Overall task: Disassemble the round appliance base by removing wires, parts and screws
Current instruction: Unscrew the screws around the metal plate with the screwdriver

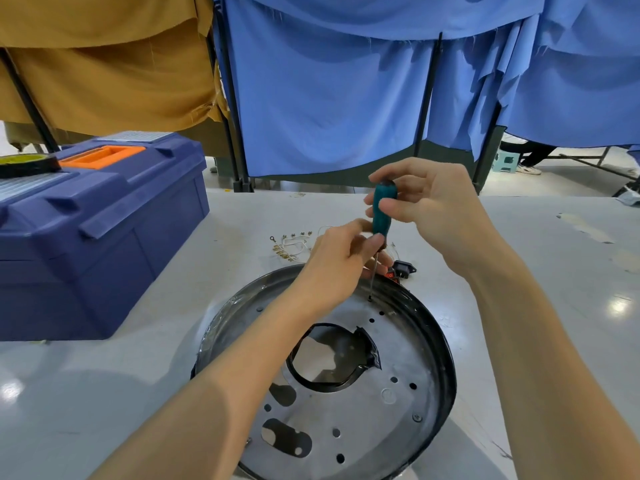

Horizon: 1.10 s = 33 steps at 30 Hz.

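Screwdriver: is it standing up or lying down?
Standing up: right hand grips the screwdriver, left hand steadies it, tip down on the round base.

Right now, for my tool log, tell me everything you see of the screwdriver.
The screwdriver has a teal plastic-looking handle and thin metal shaft. It stands nearly upright, tip on a screw in the round base, far side. The right hand grips the handle's top; the left hand pinches its lower end.
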Motion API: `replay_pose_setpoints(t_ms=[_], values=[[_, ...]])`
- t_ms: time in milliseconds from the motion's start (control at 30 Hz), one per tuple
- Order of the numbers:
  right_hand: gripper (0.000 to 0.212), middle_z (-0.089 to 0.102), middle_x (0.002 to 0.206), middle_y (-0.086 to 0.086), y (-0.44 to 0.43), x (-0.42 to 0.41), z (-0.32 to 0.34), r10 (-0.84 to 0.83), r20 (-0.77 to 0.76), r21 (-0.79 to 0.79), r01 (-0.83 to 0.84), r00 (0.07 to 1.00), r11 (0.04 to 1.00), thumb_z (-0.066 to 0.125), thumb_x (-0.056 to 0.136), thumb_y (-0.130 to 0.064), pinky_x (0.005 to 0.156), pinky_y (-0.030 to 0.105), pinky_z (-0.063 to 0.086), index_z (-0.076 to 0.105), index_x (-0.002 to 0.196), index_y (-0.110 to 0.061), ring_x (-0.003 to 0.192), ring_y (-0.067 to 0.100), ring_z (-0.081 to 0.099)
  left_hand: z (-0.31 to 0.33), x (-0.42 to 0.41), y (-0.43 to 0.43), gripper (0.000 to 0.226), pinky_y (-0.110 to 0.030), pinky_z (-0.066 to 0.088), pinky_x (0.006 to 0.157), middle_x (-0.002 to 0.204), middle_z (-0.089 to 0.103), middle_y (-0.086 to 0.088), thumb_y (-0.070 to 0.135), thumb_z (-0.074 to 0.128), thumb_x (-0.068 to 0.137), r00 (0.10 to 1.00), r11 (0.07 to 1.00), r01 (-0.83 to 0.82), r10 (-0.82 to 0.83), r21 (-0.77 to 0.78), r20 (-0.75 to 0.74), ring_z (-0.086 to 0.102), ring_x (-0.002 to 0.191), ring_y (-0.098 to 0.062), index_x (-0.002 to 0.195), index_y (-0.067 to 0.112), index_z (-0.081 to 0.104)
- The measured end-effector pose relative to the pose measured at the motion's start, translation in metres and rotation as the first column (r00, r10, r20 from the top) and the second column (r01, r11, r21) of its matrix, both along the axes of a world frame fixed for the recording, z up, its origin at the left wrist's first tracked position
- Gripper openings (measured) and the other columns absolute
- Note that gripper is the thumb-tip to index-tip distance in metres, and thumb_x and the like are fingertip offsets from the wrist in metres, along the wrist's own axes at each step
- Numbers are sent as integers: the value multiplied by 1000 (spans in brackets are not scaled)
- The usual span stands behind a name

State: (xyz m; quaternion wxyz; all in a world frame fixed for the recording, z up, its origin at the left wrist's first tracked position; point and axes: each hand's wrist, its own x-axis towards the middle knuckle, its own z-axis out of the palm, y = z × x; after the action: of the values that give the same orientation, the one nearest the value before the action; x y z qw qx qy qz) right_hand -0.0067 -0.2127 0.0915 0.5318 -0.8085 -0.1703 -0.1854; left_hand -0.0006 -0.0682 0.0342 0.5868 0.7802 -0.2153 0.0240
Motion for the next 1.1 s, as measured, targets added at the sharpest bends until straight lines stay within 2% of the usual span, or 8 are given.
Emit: replay_pose_setpoints(t_ms=[100, 200, 400, 500, 600, 800, 1000, 1100], values=[[21, 72, 94, 0, 0, 0, 0, 31, 0, -32, -31, 1000, 999, 64, 89, -3, 74, 12, 53, 70, 105, -15, 82, 4, 70, -2, 2, 1, 8, -36, 59, 79, 80, 74, -8, 16, 56, 97, 1000, 1000, -15, 15, -10, 10, 72, 75, -20, 104, 11, 57], [22, 68, 94, -8, 3, -2, 0, -5, 45, -147, 11, 999, 989, 75, 82, -24, 74, 9, 50, 72, 104, -27, 85, 1, 64, -1, 0, 1, 24, -39, 59, 77, 76, 73, -9, 22, 68, 89, 998, 998, -48, 49, -30, 29, 71, 71, -21, 104, 11, 52], [27, 74, 92, 4, -1, -2, 2, 7, -21, -2, -7, 1000, 1000, 61, 86, 9, 78, 23, 59, 69, 105, -8, 80, 12, 73, -1, 1, 0, 14, -39, 57, 89, 85, 75, -6, 20, 46, 102, 999, 999, 31, -31, 7, -25, 72, 84, -16, 107, 17, 59], [19, 72, 93, -3, 1, -3, 2, 18, 3, -57, -18, 1000, 998, 67, 88, -7, 77, 16, 55, 72, 103, -17, 83, 3, 69, -2, 0, 0, 10, -39, 58, 84, 80, 75, -8, 21, 55, 98, 999, 999, 32, -33, -21, -38, 73, 79, -19, 102, 12, 57], [21, 68, 89, -12, 3, -5, 2, 20, 39, -127, -15, 999, 992, 75, 81, -23, 73, 8, 49, 73, 102, -27, 80, -5, 63, -2, -1, 1, 28, -40, 59, 81, 79, 75, -8, 28, 68, 88, 999, 1000, -8, 7, -23, -36, 73, 75, -20, 103, 9, 53], [26, 73, 93, 5, -1, -4, 3, 26, -7, -29, -26, 1000, 999, 62, 87, 6, 74, 18, 55, 70, 107, -9, 81, 12, 72, -1, 0, 2, 15, -36, 57, 86, 78, 74, -2, 20, 45, 102, 996, 997, 80, -81, -25, -42, 72, 83, -20, 106, 16, 59], [27, 68, 93, -9, 1, -6, 2, 29, 12, -134, -27, 999, 991, 76, 80, -24, 76, 13, 53, 72, 107, -28, 81, 1, 66, -4, 1, 1, 19, -35, 60, 78, 79, 74, -9, 24, 62, 93, 999, 999, 40, -40, -30, -10, 72, 77, -21, 107, 14, 55], [32, 71, 96, -2, 1, -4, 2, 0, 14, -102, 1, 1000, 995, 76, 80, -10, 81, 24, 57, 71, 110, -19, 86, 11, 70, -3, 1, 1, 20, -33, 60, 77, 80, 74, -9, 26, 60, 95, 999, 998, 49, -50, -45, -15, 72, 77, -22, 109, 13, 56]])
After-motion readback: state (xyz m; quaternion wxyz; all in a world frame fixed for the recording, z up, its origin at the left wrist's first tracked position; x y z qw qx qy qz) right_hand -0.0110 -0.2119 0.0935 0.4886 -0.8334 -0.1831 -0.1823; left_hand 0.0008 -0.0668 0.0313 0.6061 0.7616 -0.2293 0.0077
